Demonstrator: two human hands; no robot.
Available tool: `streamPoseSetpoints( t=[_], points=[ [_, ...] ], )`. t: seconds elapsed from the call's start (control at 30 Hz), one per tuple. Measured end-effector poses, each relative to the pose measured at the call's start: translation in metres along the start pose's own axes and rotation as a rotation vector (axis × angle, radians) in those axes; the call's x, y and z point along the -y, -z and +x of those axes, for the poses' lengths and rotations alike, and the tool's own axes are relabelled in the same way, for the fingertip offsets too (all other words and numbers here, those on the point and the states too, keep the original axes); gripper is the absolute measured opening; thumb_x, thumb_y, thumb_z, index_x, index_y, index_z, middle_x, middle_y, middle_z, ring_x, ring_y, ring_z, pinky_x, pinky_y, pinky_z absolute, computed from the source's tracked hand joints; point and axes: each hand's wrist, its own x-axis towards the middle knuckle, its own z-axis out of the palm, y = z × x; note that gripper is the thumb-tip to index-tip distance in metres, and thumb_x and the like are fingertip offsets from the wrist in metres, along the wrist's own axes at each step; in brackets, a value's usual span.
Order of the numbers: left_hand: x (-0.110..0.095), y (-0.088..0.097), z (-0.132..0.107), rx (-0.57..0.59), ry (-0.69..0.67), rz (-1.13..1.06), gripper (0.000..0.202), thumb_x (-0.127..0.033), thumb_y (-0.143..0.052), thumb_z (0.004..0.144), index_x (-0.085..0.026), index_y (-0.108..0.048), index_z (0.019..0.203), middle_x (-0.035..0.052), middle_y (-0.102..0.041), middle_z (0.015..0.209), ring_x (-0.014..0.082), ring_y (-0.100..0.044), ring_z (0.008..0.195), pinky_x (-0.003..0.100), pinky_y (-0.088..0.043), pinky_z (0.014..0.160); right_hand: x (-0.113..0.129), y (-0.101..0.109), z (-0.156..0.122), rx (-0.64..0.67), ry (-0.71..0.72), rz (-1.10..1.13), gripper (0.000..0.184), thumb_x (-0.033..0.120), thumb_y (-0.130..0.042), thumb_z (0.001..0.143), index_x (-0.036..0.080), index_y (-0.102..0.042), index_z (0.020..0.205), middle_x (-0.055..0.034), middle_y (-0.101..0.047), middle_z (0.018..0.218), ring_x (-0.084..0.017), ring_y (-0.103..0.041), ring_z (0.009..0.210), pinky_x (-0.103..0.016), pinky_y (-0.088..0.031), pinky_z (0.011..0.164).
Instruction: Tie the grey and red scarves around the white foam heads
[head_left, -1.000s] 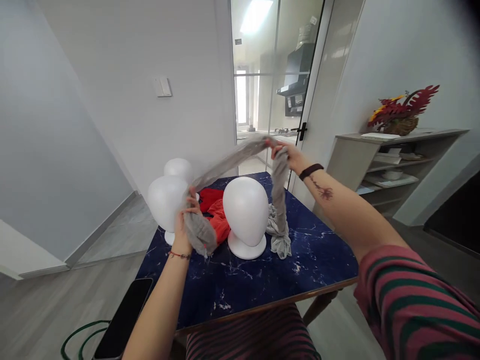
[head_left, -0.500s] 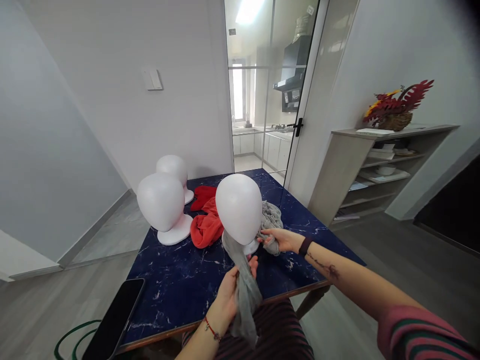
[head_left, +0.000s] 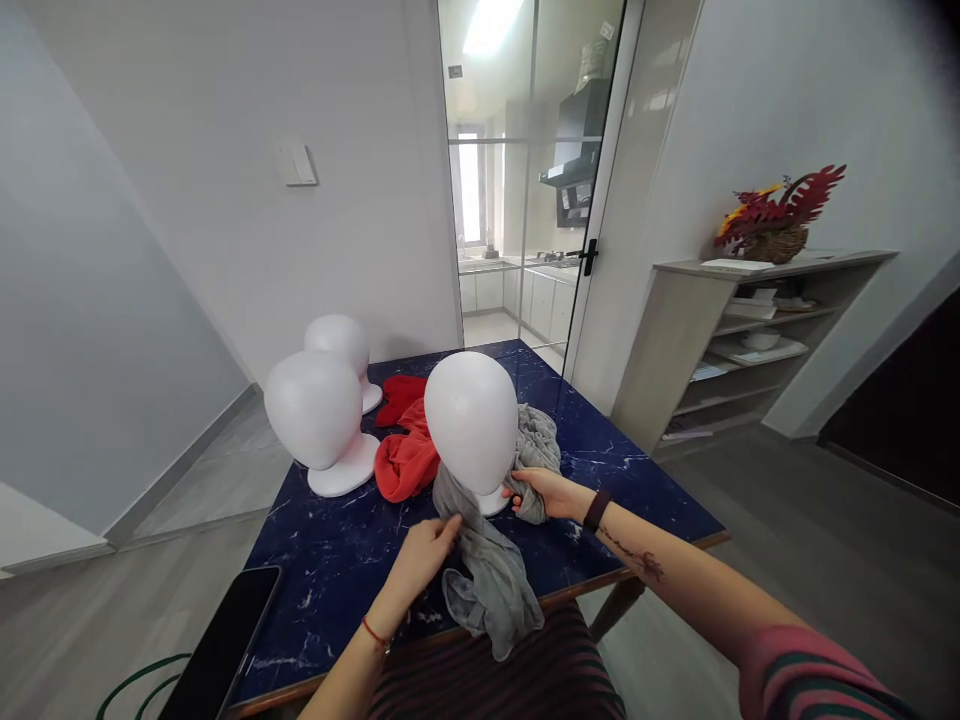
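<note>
A grey scarf point(head_left: 491, 570) is draped round the neck of a white foam mannequin head point(head_left: 471, 415). Its near end spreads over the table's front edge, and its other part lies bunched on the right. My left hand point(head_left: 427, 560), fingers curled, pinches the scarf's edge in front of the head's base. On the right of the base, my right hand point(head_left: 544, 492) has its fingers closed round a gathered length of the same scarf. The scarf behind the head is hidden.
Two more white foam heads point(head_left: 315, 410) stand at the left of the dark blue marbled table point(head_left: 337, 580). A bright red scarf point(head_left: 409, 460) and a darker red cloth point(head_left: 401, 400) lie between. A phone point(head_left: 225, 640) is at the near left corner. Shelves point(head_left: 690, 340) stand right.
My left hand has turned over and moved left from under the hanging scarf end, which now lies spread on the table edge. The right hand keeps its hold.
</note>
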Motion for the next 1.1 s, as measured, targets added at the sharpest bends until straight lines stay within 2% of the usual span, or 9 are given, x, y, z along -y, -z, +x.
streamPoseSetpoints(
  t=[0.07,0.1,0.27,0.37,0.5,0.63,0.87,0.97,1.1],
  points=[
    [0.002,0.000,0.010,-0.304,-0.161,0.000,0.022,-0.030,-0.076,0.062,-0.016,-0.059,0.066,0.0012,-0.054,0.062,0.0195,-0.053,0.068,0.027,-0.034,0.067,-0.003,0.000,0.001,0.001,0.016,-0.005,0.019,0.020,-0.034,0.095,0.010,-0.050,0.097,-0.0042,-0.065,0.068,-0.009,-0.056,0.045,-0.023,-0.052,0.049],
    [0.003,-0.002,0.016,-0.388,-0.190,-0.035,0.027,-0.027,-0.078,0.058,-0.016,-0.059,0.073,0.0013,-0.055,0.067,0.0200,-0.053,0.070,0.027,-0.034,0.068,-0.004,-0.001,0.001,-0.001,0.023,-0.007,0.019,0.021,-0.034,0.095,0.011,-0.050,0.097,-0.0039,-0.064,0.068,-0.009,-0.057,0.045,-0.022,-0.052,0.049],
    [0.016,-0.022,0.042,-0.475,-0.121,-0.232,0.060,-0.015,-0.085,0.042,-0.016,-0.052,0.093,-0.0021,-0.054,0.071,0.0164,-0.052,0.069,0.027,-0.035,0.069,-0.006,-0.005,-0.001,-0.013,0.057,-0.014,0.017,0.020,-0.035,0.095,0.012,-0.049,0.096,-0.0049,-0.065,0.069,-0.009,-0.057,0.046,-0.022,-0.052,0.050],
    [0.022,-0.030,0.042,-0.556,-0.031,-0.333,0.063,-0.009,-0.084,0.041,-0.018,-0.049,0.091,-0.0056,-0.054,0.069,0.0113,-0.052,0.063,0.024,-0.036,0.066,-0.008,-0.007,-0.001,-0.024,0.094,-0.018,0.015,0.019,-0.035,0.094,0.013,-0.048,0.098,-0.0051,-0.066,0.069,-0.009,-0.057,0.045,-0.023,-0.053,0.050],
    [0.019,-0.028,0.031,-0.331,0.227,-0.634,0.026,-0.006,-0.070,0.062,-0.015,-0.052,0.078,-0.0038,-0.056,0.058,0.0098,-0.053,0.052,0.022,-0.038,0.057,-0.012,-0.005,0.000,-0.024,0.122,-0.020,0.013,0.019,-0.035,0.094,0.014,-0.047,0.098,-0.0045,-0.065,0.068,-0.009,-0.056,0.044,-0.024,-0.053,0.050],
    [0.002,-0.025,0.023,-0.112,0.356,-0.719,0.002,-0.012,-0.059,0.072,-0.012,-0.057,0.071,0.0023,-0.060,0.055,0.0152,-0.056,0.048,0.027,-0.043,0.053,-0.014,-0.003,0.001,-0.010,0.137,-0.014,0.013,0.021,-0.036,0.094,0.015,-0.047,0.099,-0.0043,-0.065,0.070,-0.009,-0.057,0.046,-0.025,-0.053,0.053],
    [-0.017,-0.044,0.034,0.409,0.385,-0.710,0.025,-0.020,-0.057,0.078,-0.006,-0.065,0.097,0.0116,-0.071,0.081,0.0194,-0.067,0.073,0.028,-0.049,0.072,-0.018,-0.011,-0.006,-0.020,0.164,-0.053,0.011,0.021,-0.044,0.091,0.014,-0.052,0.090,-0.0018,-0.062,0.067,-0.008,-0.054,0.044,-0.022,-0.049,0.048],
    [-0.008,-0.049,0.043,0.473,0.395,-0.650,0.024,-0.016,-0.061,0.076,-0.006,-0.065,0.097,0.0120,-0.071,0.081,0.0205,-0.068,0.075,0.031,-0.049,0.076,-0.023,-0.018,-0.021,-0.048,0.290,-0.175,0.009,0.021,-0.055,0.085,0.012,-0.056,0.084,-0.0011,-0.062,0.069,-0.007,-0.054,0.050,-0.019,-0.047,0.049],
    [0.004,-0.050,0.049,0.458,0.365,-0.683,0.031,-0.016,-0.063,0.075,-0.009,-0.063,0.105,0.0094,-0.071,0.078,0.0198,-0.067,0.071,0.032,-0.050,0.074,-0.032,-0.014,-0.051,-0.008,0.465,-0.503,0.029,0.030,-0.062,0.080,0.014,-0.052,0.102,0.0015,-0.063,0.068,-0.011,-0.058,0.057,-0.023,-0.048,0.056]
  ],
)
